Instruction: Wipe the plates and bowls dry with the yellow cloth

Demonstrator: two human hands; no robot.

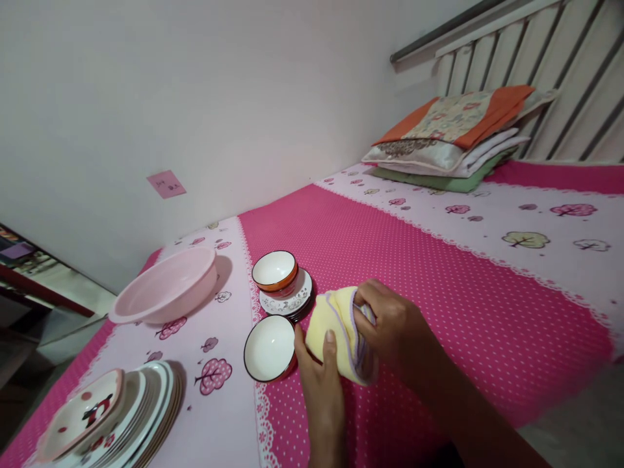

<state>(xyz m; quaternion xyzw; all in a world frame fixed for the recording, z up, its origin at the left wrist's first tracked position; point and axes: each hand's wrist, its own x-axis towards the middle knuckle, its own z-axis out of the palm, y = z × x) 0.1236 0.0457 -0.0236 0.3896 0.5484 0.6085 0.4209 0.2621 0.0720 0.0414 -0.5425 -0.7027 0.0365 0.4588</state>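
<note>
My left hand grips the near side of a yellow cloth with a purple hem, which seems wrapped over a round object I cannot make out. My right hand pinches the cloth's right edge, fingers closed on it. Just left of my left hand, a white bowl with a dark red rim stands on the pink bedcover. Behind it, an orange-rimmed bowl rests on a small stack of patterned saucers.
A pink plastic basin lies at the left. A stack of plates topped by a patterned dish is at the near left corner. Folded pillows and cloths lie at the far right by a slatted headboard. A white wall stands behind.
</note>
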